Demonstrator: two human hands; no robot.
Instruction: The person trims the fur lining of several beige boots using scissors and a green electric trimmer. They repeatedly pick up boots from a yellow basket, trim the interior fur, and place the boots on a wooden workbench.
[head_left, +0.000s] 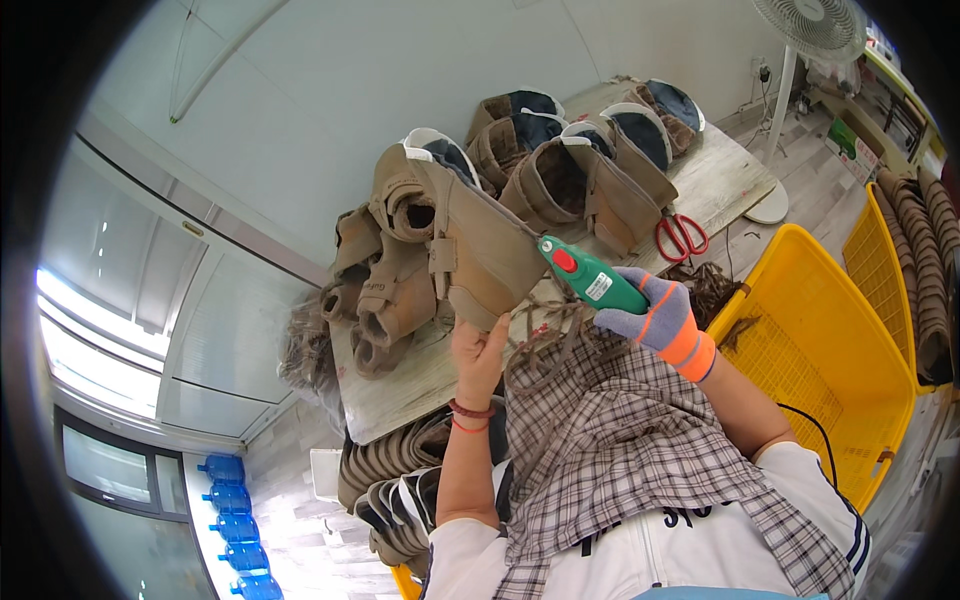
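My bare left hand [478, 352], with a red bracelet at the wrist, grips the lower end of a brown shoe upper [485, 245] and holds it up above the table. Wrapped round a green handheld power tool [598, 280] with a red button is my right hand [655, 318], in a grey and orange glove. The tool's narrow tip is at the right edge of the upper; whether it touches I cannot tell. More brown shoe uppers [398, 305] with pale and dark blue linings stand behind and to the left. Brown trimmed strips [545, 365] hang near my apron.
Red-handled scissors [682, 238] lie on the worn table [735, 190], right of the uppers. A yellow basket [840, 340] stands at my right, a black cord over it. Stacked uppers [395, 460] sit below the table, blue water bottles [238, 527] far left, a fan [815, 25] far right.
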